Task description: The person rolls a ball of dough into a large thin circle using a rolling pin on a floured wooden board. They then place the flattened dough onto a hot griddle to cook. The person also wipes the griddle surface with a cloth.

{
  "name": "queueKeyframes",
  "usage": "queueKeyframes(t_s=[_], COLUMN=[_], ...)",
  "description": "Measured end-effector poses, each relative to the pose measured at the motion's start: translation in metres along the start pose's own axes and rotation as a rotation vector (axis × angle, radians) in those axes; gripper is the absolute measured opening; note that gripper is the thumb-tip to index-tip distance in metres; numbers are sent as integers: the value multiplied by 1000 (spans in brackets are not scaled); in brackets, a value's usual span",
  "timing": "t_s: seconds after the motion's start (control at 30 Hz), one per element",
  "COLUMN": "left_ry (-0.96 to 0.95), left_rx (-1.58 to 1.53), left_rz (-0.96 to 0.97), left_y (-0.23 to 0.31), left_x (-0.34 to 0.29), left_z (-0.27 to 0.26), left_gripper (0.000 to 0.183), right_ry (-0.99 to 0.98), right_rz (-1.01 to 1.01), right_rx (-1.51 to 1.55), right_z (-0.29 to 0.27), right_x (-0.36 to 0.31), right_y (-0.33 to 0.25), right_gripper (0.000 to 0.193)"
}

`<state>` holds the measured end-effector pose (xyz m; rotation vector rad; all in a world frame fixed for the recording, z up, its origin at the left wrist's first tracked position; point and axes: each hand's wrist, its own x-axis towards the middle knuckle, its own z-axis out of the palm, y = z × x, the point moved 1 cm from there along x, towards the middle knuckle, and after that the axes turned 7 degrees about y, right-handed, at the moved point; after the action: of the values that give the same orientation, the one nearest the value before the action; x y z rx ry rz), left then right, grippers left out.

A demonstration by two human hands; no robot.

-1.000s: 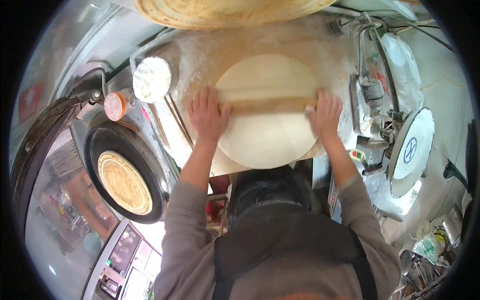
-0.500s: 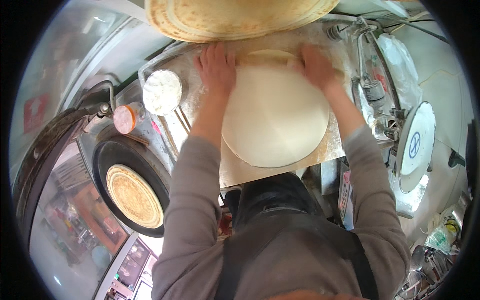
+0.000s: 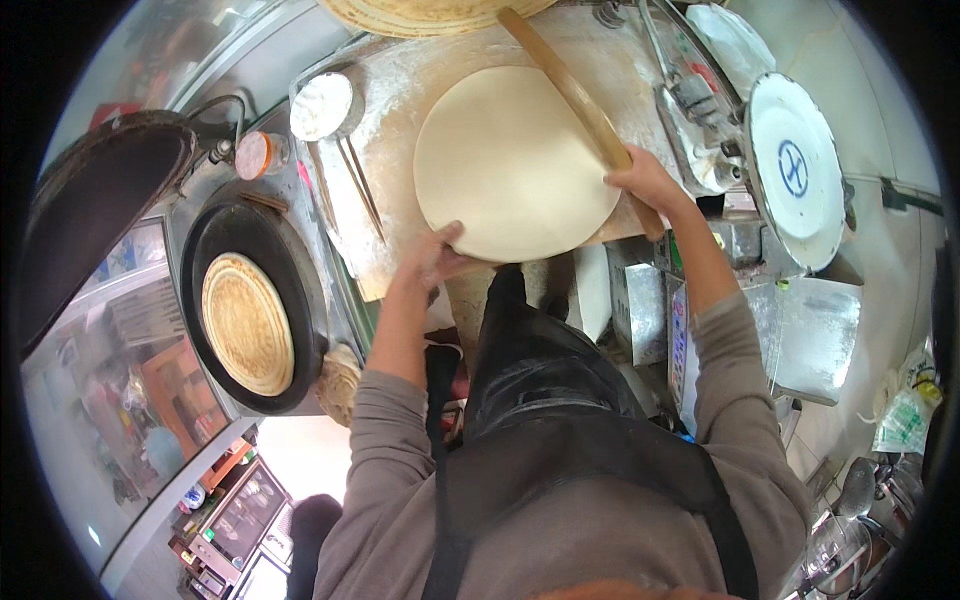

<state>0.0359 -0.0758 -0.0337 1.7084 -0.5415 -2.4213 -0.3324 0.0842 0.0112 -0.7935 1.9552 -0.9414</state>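
Fingers of the right hand (image 3: 640, 185) were curled round the near end of a long wooden rolling pin (image 3: 570, 90), grip pressed together on it; the pin ran up and away across the right edge of the dough. Left hand (image 3: 435, 262) lay at the near rim of the dough round (image 3: 515, 160), fingers spread fairly flat and touching its edge, thumb up on the dough; no closed grip there, nothing pinched as far as I could see. Dough round sat flat, pale and wide, mid floured worktop (image 3: 400, 150), just in front of the person.

Hard to make out: left fingertips partly under the dough rim, couldn't tell how far. Far end of the pin ended just below a stack of flatbreads (image 3: 430, 12), itself cut off at the top edge. Person's own dark apron hid the worktop's near edge.

Around: white bowl of flour (image 3: 322, 105) at the worktop's far left corner, thin sticks (image 3: 362, 185) beside it, small orange-lidded jar (image 3: 253, 155) to the left. Further left, round black griddle (image 3: 250, 305) w/ a browned flatbread (image 3: 247, 323) on it, well apart from the dough. To the right, metal press machine (image 3: 700, 130) and white round plate w/ blue mark (image 3: 795, 165).
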Motion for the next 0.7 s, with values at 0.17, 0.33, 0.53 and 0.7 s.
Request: queueKeyframes(t_s=[0.17, 0.33, 0.53, 0.7], left_ry=[579, 656, 989, 979], left_rx=[804, 1688, 1457, 1244], left_rz=[1096, 1509, 1376, 1219], left_y=[-15, -53, 13, 108], left_x=[-18, -13, 57, 112], left_z=[-26, -7, 17, 46], left_gripper=[59, 65, 52, 39], right_ry=[-2, 203, 714, 725], right_rz=[-99, -869, -566, -349], right_rx=[-396, -758, -871, -668], right_z=[-4, 35, 50, 41], right_x=[-99, -97, -6, 98], right_y=[6, 28, 59, 27], right_gripper=[55, 43, 53, 48])
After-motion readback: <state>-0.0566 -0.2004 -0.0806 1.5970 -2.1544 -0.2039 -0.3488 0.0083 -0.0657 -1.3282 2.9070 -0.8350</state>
